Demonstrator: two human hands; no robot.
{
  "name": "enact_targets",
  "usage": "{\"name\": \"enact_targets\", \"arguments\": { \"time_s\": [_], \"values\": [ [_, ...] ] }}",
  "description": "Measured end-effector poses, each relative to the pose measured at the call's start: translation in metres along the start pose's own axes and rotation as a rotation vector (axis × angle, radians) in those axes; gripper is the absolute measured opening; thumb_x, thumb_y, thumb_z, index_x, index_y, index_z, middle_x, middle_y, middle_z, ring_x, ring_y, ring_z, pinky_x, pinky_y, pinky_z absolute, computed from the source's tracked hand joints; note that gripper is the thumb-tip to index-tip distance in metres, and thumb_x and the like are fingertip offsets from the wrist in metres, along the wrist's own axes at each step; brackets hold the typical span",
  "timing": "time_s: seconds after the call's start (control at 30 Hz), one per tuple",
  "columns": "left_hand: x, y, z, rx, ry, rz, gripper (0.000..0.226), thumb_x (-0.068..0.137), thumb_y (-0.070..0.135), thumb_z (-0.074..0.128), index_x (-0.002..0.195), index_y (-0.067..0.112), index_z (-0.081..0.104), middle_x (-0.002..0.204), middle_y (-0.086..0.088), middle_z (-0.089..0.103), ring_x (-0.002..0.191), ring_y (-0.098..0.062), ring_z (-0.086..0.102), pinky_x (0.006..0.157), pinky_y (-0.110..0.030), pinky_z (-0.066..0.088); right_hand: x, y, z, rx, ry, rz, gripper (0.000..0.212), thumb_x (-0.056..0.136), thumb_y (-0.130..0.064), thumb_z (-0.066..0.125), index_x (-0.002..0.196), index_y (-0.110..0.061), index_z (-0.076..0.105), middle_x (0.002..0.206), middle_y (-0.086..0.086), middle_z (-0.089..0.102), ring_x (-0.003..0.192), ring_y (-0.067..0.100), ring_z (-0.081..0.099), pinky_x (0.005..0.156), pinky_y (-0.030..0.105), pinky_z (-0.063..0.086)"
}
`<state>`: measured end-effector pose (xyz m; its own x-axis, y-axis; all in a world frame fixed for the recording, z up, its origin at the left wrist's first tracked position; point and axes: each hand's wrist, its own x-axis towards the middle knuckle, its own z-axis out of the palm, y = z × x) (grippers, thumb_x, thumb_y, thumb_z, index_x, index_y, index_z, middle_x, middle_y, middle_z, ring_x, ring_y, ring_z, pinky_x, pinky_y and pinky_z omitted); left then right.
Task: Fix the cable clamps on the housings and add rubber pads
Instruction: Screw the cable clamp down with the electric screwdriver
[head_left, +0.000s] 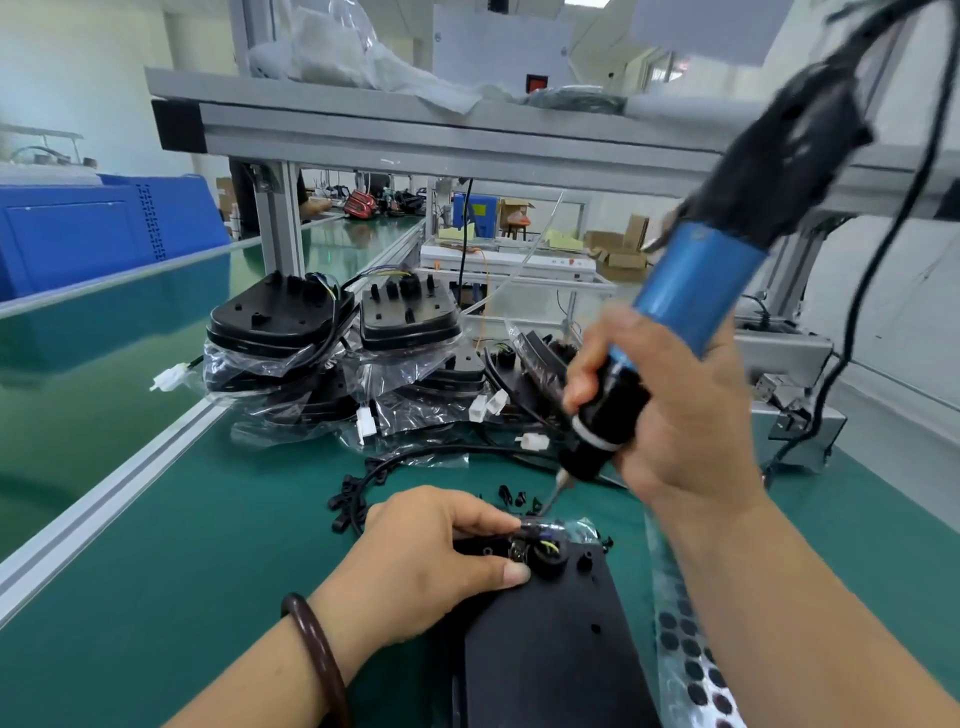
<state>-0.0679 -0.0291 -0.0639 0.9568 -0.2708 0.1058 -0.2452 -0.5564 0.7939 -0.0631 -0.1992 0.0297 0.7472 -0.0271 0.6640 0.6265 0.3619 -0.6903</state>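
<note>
Gripping the tilted screwdriver, the right hand holds its bit at the far edge of the housing on the surface; the left hand pinches the cable there. The right forearm partly hides the rubber pad sheet.

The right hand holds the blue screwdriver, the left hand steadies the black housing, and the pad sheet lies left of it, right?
Not quite: in the head view the pad sheet lies right of the housing, not left. The right hand does hold the blue screwdriver and the left hand steadies the housing.
</note>
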Motion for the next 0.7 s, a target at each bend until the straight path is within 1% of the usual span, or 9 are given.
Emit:
{"name": "enact_targets", "arguments": {
  "time_s": [0.07,0.13,0.2,0.3,0.37,0.43,0.5,0.57,0.7],
  "values": [
    [-0.001,0.003,-0.003,-0.018,-0.067,0.012,0.041,0.060,0.051,0.082,0.098,0.052,0.068,0.101,0.028,0.068,0.107,0.008,0.058,0.107,-0.027,0.039,0.005,-0.022,-0.019,-0.017,0.067,-0.008,0.041,0.077,-0.022,0.070,0.100,-0.013,0.039,0.063,0.005,0.054,0.045,0.019,0.051,0.046,0.029,0.046],
    [0.001,0.007,-0.004,-0.026,-0.090,0.025,0.031,0.065,0.056,0.077,0.095,0.051,0.069,0.093,0.029,0.069,0.090,0.017,0.060,0.101,-0.024,0.042,0.004,-0.041,-0.044,-0.080,0.130,0.010,0.038,0.076,-0.027,0.073,0.096,-0.015,0.044,0.066,0.006,0.056,0.046,0.019,0.051,0.045,0.029,0.046],
    [0.003,0.011,0.000,-0.014,-0.058,0.018,0.016,0.072,0.055,0.072,0.086,0.048,0.070,0.081,0.025,0.071,0.075,0.013,0.061,0.093,-0.026,0.046,-0.003,-0.052,-0.069,-0.133,0.193,0.059,0.034,0.074,-0.028,0.077,0.093,-0.020,0.050,0.068,0.005,0.056,0.045,0.019,0.051,0.043,0.029,0.045],
    [0.005,0.011,0.004,-0.022,-0.035,-0.001,0.010,0.074,0.045,0.075,0.080,0.039,0.071,0.077,0.016,0.072,0.071,0.004,0.063,0.092,-0.031,0.049,-0.020,-0.057,-0.104,-0.200,0.282,0.129,0.023,0.073,-0.034,0.073,0.086,-0.026,0.056,0.068,0.003,0.054,0.043,0.017,0.051,0.041,0.028,0.045],
    [0.006,0.010,0.005,-0.051,-0.039,-0.015,0.011,0.074,0.041,0.077,0.079,0.033,0.072,0.077,0.010,0.073,0.074,-0.003,0.065,0.093,-0.035,0.049,-0.034,-0.054,-0.124,-0.194,0.334,0.189,0.013,0.075,-0.035,0.069,0.083,-0.028,0.061,0.068,0.002,0.054,0.043,0.018,0.053,0.041,0.027,0.046],
    [0.007,0.010,0.005,-0.054,-0.048,-0.018,0.013,0.074,0.039,0.077,0.079,0.029,0.072,0.079,0.007,0.074,0.076,-0.008,0.066,0.093,-0.037,0.049,-0.046,-0.048,-0.139,-0.184,0.403,0.245,0.022,0.073,-0.036,0.069,0.091,-0.027,0.059,0.069,0.004,0.055,0.044,0.020,0.057,0.040,0.026,0.046],
    [0.007,0.011,0.005,-0.048,-0.066,-0.019,0.014,0.075,0.038,0.077,0.080,0.026,0.073,0.079,0.005,0.074,0.073,-0.006,0.064,0.089,-0.034,0.050,-0.056,-0.042,-0.151,-0.190,0.470,0.292,0.030,0.072,-0.037,0.070,0.096,-0.027,0.053,0.078,0.005,0.053,0.048,0.022,0.062,0.039,0.026,0.046],
    [0.007,0.011,0.002,-0.055,-0.086,-0.011,0.013,0.078,0.038,0.073,0.082,0.026,0.074,0.082,0.007,0.074,0.073,0.000,0.064,0.086,-0.030,0.051,-0.062,-0.038,-0.158,-0.208,0.491,0.330,0.027,0.072,-0.038,0.070,0.094,-0.031,0.055,0.087,0.004,0.049,0.050,0.022,0.063,0.039,0.026,0.048],
    [0.009,0.013,-0.003,-0.021,-0.091,0.018,0.035,0.077,0.062,0.048,0.093,0.042,0.073,0.101,0.023,0.070,0.098,0.008,0.061,0.094,-0.020,0.046,-0.069,-0.030,-0.169,-0.230,0.518,0.408,0.034,0.071,-0.043,0.069,0.098,-0.028,0.056,0.086,0.005,0.049,0.050,0.022,0.064,0.043,0.029,0.053]
  ]
}}
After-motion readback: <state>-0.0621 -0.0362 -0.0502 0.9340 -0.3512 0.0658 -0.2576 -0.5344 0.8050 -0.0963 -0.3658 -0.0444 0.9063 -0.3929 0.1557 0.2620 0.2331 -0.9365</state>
